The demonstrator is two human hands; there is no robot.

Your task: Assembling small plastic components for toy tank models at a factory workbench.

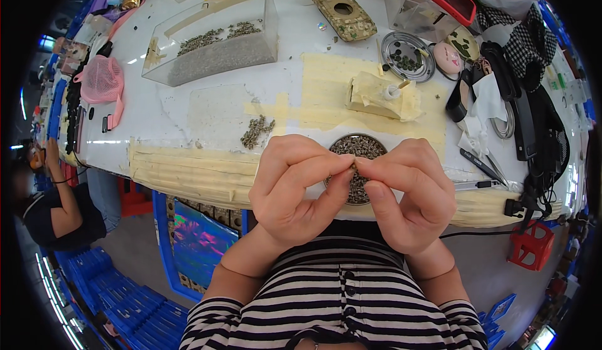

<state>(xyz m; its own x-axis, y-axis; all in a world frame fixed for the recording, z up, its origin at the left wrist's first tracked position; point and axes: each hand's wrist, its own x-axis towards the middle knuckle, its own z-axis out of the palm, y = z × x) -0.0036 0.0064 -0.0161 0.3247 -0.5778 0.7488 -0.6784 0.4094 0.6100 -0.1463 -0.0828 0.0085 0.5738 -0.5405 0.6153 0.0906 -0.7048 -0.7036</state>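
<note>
Just above the table's near edge, my left hand (295, 187) and my right hand (411, 193) meet fingertip to fingertip. Thumbs and forefingers are pinched together around something tiny, mostly hidden by the fingers; its kind cannot be made out. Directly beneath them is a round dish (359, 142) filled with small grey-brown metal-looking parts, partly covered by both hands. A loose pile of similar small parts (256, 132) lies on the table left of my left hand. Beyond the dish sits a block wrapped in cream masking tape (384, 98), with a white ring on top.
A transparent box (213, 46) of small parts stands back left. Toward the back are a camouflage-patterned piece (343, 12) and a metal dish (429, 68) of dark green bits. Tweezers (498, 169) and black straps (520, 108) lie right. Another person (63, 209) sits far left.
</note>
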